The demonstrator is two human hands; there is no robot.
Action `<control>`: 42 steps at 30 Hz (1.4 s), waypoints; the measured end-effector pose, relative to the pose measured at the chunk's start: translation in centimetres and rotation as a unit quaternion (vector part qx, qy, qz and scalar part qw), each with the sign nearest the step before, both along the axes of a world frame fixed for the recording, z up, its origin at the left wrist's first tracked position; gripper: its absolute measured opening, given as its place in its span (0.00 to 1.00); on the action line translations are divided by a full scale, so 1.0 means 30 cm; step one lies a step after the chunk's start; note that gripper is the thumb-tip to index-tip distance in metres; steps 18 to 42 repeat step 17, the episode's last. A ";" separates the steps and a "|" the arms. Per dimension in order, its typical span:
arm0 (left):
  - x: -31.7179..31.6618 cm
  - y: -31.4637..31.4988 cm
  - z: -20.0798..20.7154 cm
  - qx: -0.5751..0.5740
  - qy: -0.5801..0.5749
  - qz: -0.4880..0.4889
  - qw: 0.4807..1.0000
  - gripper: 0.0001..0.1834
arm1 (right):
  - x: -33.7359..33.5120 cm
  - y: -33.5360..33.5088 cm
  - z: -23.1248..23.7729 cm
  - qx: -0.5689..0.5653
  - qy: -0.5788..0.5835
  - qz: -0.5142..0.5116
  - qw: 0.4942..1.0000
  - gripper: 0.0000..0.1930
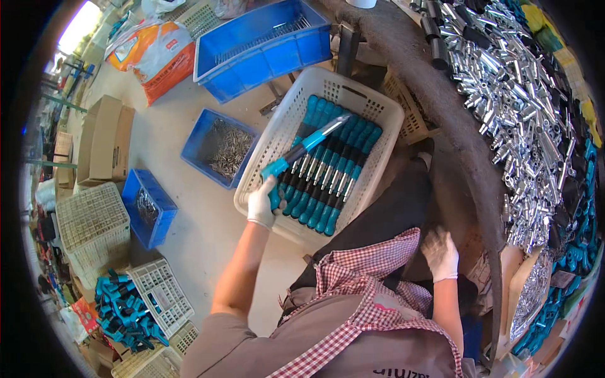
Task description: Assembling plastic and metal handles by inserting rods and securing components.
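Observation:
My left hand (261, 205), in a white glove, is closed around the grip of a teal and black pistol-grip hand tool (293, 153). Its long front part slants up to the right over a white plastic basket (378, 183), ending in a shiny tip. Inside the basket, teal-handled tools (324, 160) with black collars and silver shafts lie packed side by side. My right hand (440, 253), also gloved, is beside my apron below the table edge. Its fingers look apart and nothing shows in it; some blur softens them.
A dark-edged worktable (454, 120) on the right bears a heap of silver metal parts (504, 94). Blue bins (265, 66) stand beyond and left of the basket. On the left are a cardboard box (107, 142), a white crate (94, 220) and piled teal parts (129, 312).

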State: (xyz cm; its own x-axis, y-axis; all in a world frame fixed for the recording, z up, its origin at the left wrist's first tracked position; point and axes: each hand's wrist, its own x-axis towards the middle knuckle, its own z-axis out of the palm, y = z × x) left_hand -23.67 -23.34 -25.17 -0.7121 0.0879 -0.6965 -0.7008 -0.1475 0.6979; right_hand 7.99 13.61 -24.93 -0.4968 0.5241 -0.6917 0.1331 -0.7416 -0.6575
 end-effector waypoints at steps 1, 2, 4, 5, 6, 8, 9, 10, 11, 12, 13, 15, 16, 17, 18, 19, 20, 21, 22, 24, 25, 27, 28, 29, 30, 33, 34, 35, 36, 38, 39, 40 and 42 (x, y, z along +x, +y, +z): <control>-0.005 -0.016 -0.114 0.081 -0.097 0.075 0.989 0.17 | 0.011 -0.020 -0.009 -0.015 -0.017 0.023 0.999 0.41; -0.006 -0.004 -0.198 0.084 -0.100 0.068 0.989 0.17 | 0.033 -0.033 -0.013 -0.026 -0.036 0.042 0.998 0.42; -0.013 0.026 -0.344 0.149 -0.184 0.165 0.957 0.21 | 0.087 -0.035 -0.025 -0.025 -0.030 0.044 0.998 0.40; -0.026 0.012 -0.438 0.194 -0.225 0.190 0.936 0.22 | 0.096 -0.040 -0.016 -0.010 -0.054 0.042 0.998 0.38; -0.048 -0.008 -0.524 0.239 -0.264 0.216 0.909 0.23 | 0.100 -0.040 -0.009 0.005 -0.077 0.042 0.996 0.36; -0.094 -0.028 -0.628 0.266 -0.283 0.242 0.889 0.23 | 0.125 -0.031 0.007 0.012 -0.074 0.038 0.996 0.33; -0.123 -0.041 -0.663 0.240 -0.261 0.302 0.885 0.22 | 0.142 -0.026 0.011 0.026 -0.105 0.035 0.994 0.32; -0.143 -0.092 -0.704 0.210 -0.231 0.368 0.876 0.22 | 0.153 -0.023 0.005 0.036 -0.132 0.038 0.990 0.31; -0.121 -0.241 -0.782 0.312 -0.211 0.328 0.867 0.20 | 0.170 -0.021 -0.015 0.027 -0.137 0.033 0.990 0.30; -0.145 -0.319 -0.837 0.202 -0.137 0.462 0.853 0.23 | 0.172 -0.021 -0.064 0.008 -0.133 0.044 0.990 0.29; -0.110 -0.230 -0.858 -0.162 -0.028 0.181 0.970 0.29 | 0.243 0.013 -0.100 0.006 -0.137 0.013 0.990 0.28; -0.061 -0.056 -0.796 -0.521 0.051 -0.168 0.835 0.40 | 0.350 0.033 -0.131 0.016 -0.147 -0.018 0.989 0.29; -0.075 -0.002 -0.721 -0.552 0.028 -0.188 0.812 0.41 | 0.377 0.032 -0.131 0.025 -0.149 -0.015 0.988 0.30; -0.071 -0.068 -0.695 -0.562 0.019 -0.171 0.809 0.41 | 0.384 0.031 -0.157 0.002 -0.124 0.015 0.992 0.32; -0.071 -0.068 -0.695 -0.562 0.019 -0.171 0.809 0.41 | 0.384 0.031 -0.157 0.002 -0.124 0.015 0.992 0.32; -0.071 -0.068 -0.695 -0.562 0.019 -0.171 0.809 0.41 | 0.384 0.031 -0.157 0.002 -0.124 0.015 0.992 0.32; -0.071 -0.068 -0.695 -0.562 0.019 -0.171 0.809 0.41 | 0.384 0.031 -0.157 0.002 -0.124 0.015 0.992 0.32; -0.071 -0.068 -0.695 -0.562 0.019 -0.171 0.809 0.41 | 0.384 0.031 -0.157 0.002 -0.124 0.015 0.992 0.32; -0.071 -0.068 -0.695 -0.562 0.019 -0.171 0.809 0.41 | 0.384 0.031 -0.157 0.002 -0.124 0.015 0.992 0.32; -0.071 -0.068 -0.695 -0.562 0.019 -0.171 0.809 0.41 | 0.384 0.031 -0.157 0.002 -0.124 0.015 0.992 0.32; -0.071 -0.068 -0.695 -0.562 0.019 -0.171 0.809 0.41 | 0.384 0.031 -0.157 0.002 -0.124 0.015 0.992 0.32; -0.071 -0.068 -0.695 -0.562 0.019 -0.171 0.809 0.41 | 0.384 0.031 -0.157 0.002 -0.124 0.015 0.992 0.32; -0.071 -0.068 -0.695 -0.562 0.019 -0.171 0.809 0.41 | 0.384 0.031 -0.157 0.002 -0.124 0.015 0.992 0.32; -0.071 -0.068 -0.695 -0.562 0.019 -0.171 0.809 0.41 | 0.384 0.031 -0.157 0.002 -0.124 0.015 0.992 0.32; -0.071 -0.068 -0.695 -0.562 0.019 -0.171 0.809 0.41 | 0.384 0.031 -0.157 0.002 -0.124 0.015 0.992 0.32; -0.071 -0.068 -0.695 -0.562 0.019 -0.171 0.809 0.41 | 0.384 0.031 -0.157 0.002 -0.124 0.015 0.992 0.32; -0.071 -0.068 -0.695 -0.562 0.019 -0.171 0.809 0.41 | 0.384 0.031 -0.157 0.002 -0.124 0.015 0.992 0.32; -0.071 -0.068 -0.695 -0.562 0.019 -0.171 0.809 0.41 | 0.384 0.031 -0.157 0.002 -0.124 0.015 0.992 0.32; -0.071 -0.068 -0.695 -0.562 0.019 -0.171 0.809 0.41 | 0.384 0.031 -0.157 0.002 -0.124 0.015 0.992 0.32; -0.071 -0.068 -0.695 -0.562 0.019 -0.171 0.809 0.41 | 0.384 0.031 -0.157 0.002 -0.124 0.015 0.992 0.32; -0.071 -0.068 -0.695 -0.562 0.019 -0.171 0.809 0.41 | 0.384 0.031 -0.157 0.002 -0.124 0.015 0.992 0.32; -0.071 -0.068 -0.695 -0.562 0.019 -0.171 0.809 0.41 | 0.384 0.031 -0.157 0.002 -0.124 0.015 0.992 0.32; -0.071 -0.068 -0.695 -0.562 0.019 -0.171 0.809 0.41 | 0.384 0.031 -0.157 0.002 -0.124 0.015 0.992 0.32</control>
